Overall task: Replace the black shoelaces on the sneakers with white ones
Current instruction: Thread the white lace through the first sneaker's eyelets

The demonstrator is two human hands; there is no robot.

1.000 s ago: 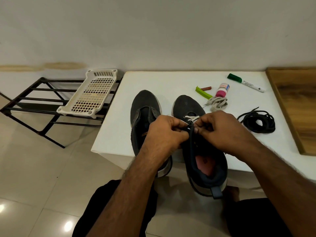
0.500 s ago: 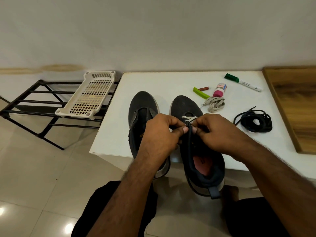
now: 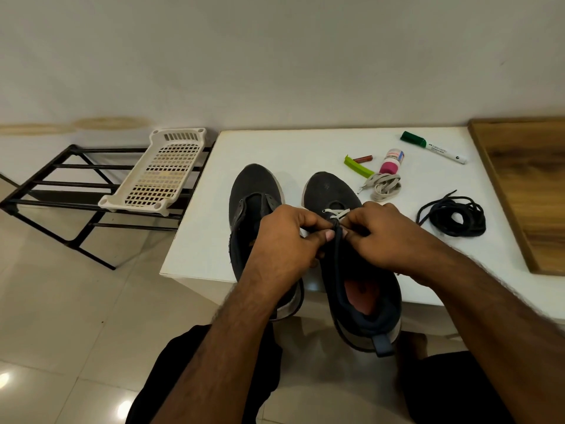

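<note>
Two dark sneakers stand on the white table point(image 3: 275, 148), toes pointing away. The left sneaker point(image 3: 255, 191) has no lace. The right sneaker point(image 3: 331, 191) has a white lace point(image 3: 334, 213) crossed through its front eyelets. My left hand point(image 3: 284, 240) and my right hand point(image 3: 388, 237) meet over the right sneaker's tongue, fingers curled and pinching the white lace; the lace ends are hidden under my fingers. A second bundled white lace point(image 3: 383, 186) lies behind the right sneaker. A coil of black laces point(image 3: 455, 215) lies to the right.
A green marker point(image 3: 432, 146), a pink-capped bottle point(image 3: 391, 162), a green clip point(image 3: 357, 166) and a small brown tube point(image 3: 363, 159) lie at the back of the table. A wooden board point(image 3: 532, 185) borders the right. A white plastic tray point(image 3: 165, 172) rests on a black rack point(image 3: 61, 191) to the left.
Both hands stay over the right sneaker's eyelets, with only small finger movements on the white lace. The camera view has shifted slightly.
</note>
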